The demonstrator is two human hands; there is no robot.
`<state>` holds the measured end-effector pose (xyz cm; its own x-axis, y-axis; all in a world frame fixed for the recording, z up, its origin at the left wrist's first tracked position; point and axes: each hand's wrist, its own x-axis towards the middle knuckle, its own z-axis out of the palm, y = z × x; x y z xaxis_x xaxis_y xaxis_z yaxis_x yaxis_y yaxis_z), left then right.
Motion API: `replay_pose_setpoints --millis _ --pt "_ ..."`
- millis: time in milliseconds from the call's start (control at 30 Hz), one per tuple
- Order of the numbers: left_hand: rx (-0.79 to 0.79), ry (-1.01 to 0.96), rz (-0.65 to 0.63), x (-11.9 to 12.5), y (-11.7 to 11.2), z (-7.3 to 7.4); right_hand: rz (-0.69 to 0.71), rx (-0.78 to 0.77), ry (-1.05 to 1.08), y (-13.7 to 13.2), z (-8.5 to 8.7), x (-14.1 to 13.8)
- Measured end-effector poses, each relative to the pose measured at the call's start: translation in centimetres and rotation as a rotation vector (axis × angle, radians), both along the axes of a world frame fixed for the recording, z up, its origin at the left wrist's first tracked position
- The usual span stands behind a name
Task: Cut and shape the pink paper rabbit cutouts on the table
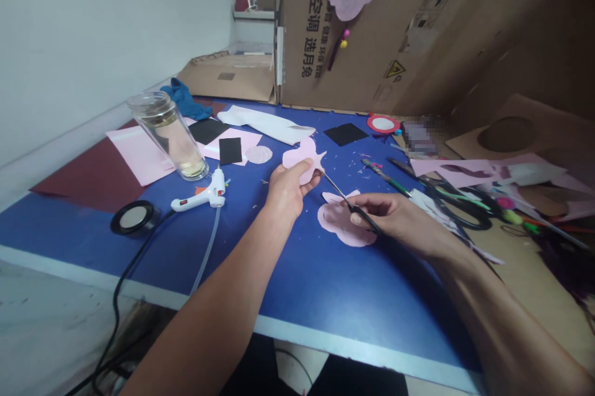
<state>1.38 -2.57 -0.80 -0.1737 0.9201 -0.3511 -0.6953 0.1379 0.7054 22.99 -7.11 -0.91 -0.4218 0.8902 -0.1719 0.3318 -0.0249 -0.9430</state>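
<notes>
Between the thumb and fingers of my left hand (290, 188) is a pink paper cutout (301, 154) with rounded lobes and a jagged right edge. My right hand (395, 216) grips a pair of scissors (365, 217) with dark handles. Their blades point up and left, with the tips at the cutout's right edge by my left fingers. Whether the blades are apart I cannot tell. Under the scissors, a second pink flower-like cutout (337, 225) lies on the blue tabletop (297, 278), partly hidden by my right hand.
On the left stand a glass jar (174, 142), a white glue gun (204, 194) with a cord, and a black tape roll (134, 218). Black squares and pink sheets (137, 151) lie behind. Tools and paper scraps (488, 173) crowd the right; a cardboard box (362, 67) rises behind.
</notes>
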Motion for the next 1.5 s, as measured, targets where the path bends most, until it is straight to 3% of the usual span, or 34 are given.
replay_pose_setpoints --millis 667,933,1167,1233,1333,1500 --pt "0.03 0.027 -0.004 0.1 -0.1 -0.1 0.012 -0.011 0.006 0.1 -0.1 0.1" --pt "-0.039 -0.064 -0.018 -0.3 0.2 0.2 0.051 0.013 -0.033 -0.1 0.4 -0.2" --pt "-0.039 -0.104 0.02 -0.5 0.3 0.4 -0.043 0.106 -0.076 0.4 0.5 1.1" --pt "-0.047 -0.098 0.021 -0.5 0.4 0.4 -0.15 0.201 -0.182 0.9 -0.1 1.8" --pt "-0.05 -0.062 -0.008 -0.4 0.3 0.3 -0.325 0.418 -0.558 1.5 -1.0 2.5" --pt "-0.035 -0.002 -0.123 -0.1 0.1 -0.1 -0.352 0.503 -1.054 1.4 -0.8 2.4"
